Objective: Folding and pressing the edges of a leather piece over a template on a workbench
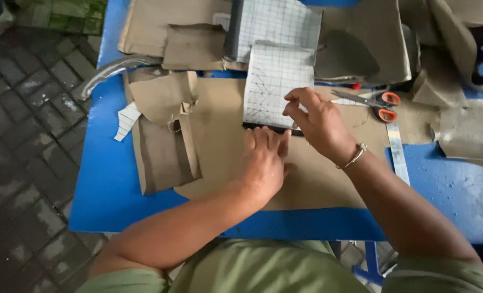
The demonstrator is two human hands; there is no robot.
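Note:
A white gridded sheet with pencil lines lies on a tan fabric piece spread over the blue table. My right hand pinches the sheet's lower right edge between thumb and fingers. My left hand presses flat on the tan fabric just below the sheet's dark bottom edge, fingers together. A thin bracelet circles my right wrist.
Orange-handled scissors lie to the right of my right hand. Folded tan fabric pieces sit at the left, more fabric and another gridded sheet at the back. A ruler strip lies at right. Brick paving borders the table's left edge.

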